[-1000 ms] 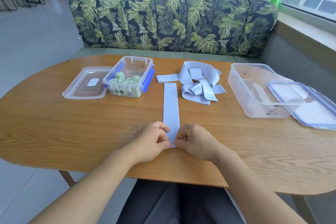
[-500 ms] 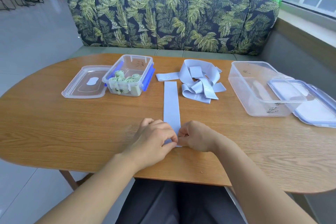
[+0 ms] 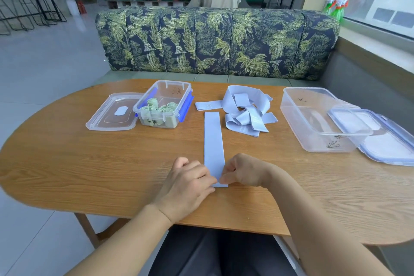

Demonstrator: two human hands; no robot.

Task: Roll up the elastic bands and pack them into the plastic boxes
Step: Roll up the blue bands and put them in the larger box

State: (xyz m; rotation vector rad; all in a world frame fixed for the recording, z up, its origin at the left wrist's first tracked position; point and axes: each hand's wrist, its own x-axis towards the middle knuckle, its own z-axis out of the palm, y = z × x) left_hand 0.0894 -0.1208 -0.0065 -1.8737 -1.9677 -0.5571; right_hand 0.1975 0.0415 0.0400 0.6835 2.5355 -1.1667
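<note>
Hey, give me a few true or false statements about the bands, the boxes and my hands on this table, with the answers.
1. The left hand and right hand pinch the near end of the flat band. True.
2. The small box holds green rolls. True.
3. The small box is closed. False: its lid lies on the table, left of it.
4. The big box is full of blue rolls. False: it holds no rolls.
5. Loose bands are piled beyond the flat band. True.
</note>
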